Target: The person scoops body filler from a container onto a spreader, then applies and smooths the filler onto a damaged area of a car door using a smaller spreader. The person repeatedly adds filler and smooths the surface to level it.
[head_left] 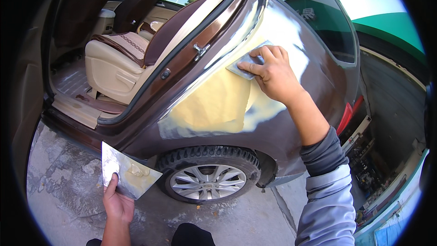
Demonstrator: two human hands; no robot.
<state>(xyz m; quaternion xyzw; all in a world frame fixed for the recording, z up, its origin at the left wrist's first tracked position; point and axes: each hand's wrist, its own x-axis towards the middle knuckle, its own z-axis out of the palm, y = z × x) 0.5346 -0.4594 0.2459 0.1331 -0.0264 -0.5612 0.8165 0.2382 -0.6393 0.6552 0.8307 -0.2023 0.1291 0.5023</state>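
Note:
My right hand (pixel 271 70) grips a flat grey spreader (pixel 240 67), pressing it to pale yellow filler (pixel 205 102) on the rear quarter panel of a brown car (pixel 314 105), just behind the open rear door. White and grey patches surround the filler. At lower left my left hand (pixel 118 202) holds a metal plate (pixel 127 173), thumb over its face, with a lump of yellowish paste on it. The plate is in front of the lower bodywork, left of the rear wheel (pixel 208 182).
The open doorway shows a beige seat (pixel 109 68), a sill (pixel 73 109) and a floor mat. The door edge (pixel 27 77) is at left. A cracked concrete ground (pixel 68 173) lies below. At right are a green and white sign (pixel 387 23) and a dark workshop opening (pixel 387 132).

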